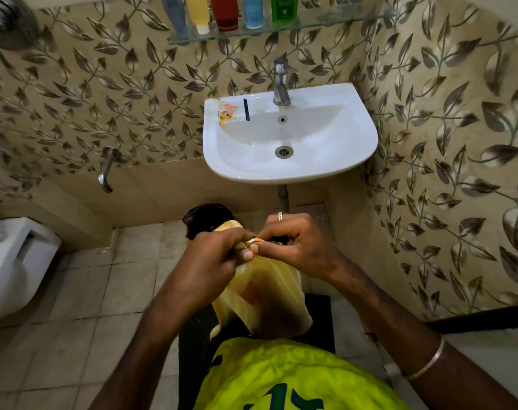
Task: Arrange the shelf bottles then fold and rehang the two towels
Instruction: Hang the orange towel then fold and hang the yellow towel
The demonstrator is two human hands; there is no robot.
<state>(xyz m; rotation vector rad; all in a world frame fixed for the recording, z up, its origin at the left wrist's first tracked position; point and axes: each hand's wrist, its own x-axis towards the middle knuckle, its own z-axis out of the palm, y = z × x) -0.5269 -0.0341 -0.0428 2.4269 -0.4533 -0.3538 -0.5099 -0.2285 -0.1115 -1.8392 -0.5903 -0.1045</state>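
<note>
- Right below the white sink (290, 170), a person is standing with both hands up in front of their chest, working on one yellow towel (269, 294).
- Left hand (219, 255) has its fingers curled round the bunched top edge of the towel, thumb pressed on the front.
- Right hand (296, 241) is pinching the same top corner with thumb and fingertips, just touching the left hand. One ring on a finger, one bangle (426, 362) on that wrist.
- Rest of the towel hangs loose between the forearms, down to the yellow-green shirt (281, 377).
- Only one towel as far as I can see, so I can't tell where the second is.
- Up on the glass shelf (281, 28) I count five bottles in a row: grey-blue (175, 13), yellow (198, 13), red (224, 11), light blue (253, 11), green (284, 7). Tops are cut off by the frame.
- One tap (281, 84) on the sink, one spout (106, 170) on the wall to the left.
- Sachets (226, 112) and one dark thin stick (246, 109) sit on the sink's left rim.
- One black bag (204, 216) on the floor behind the hands, one dark mat (192, 335) underfoot.
</note>
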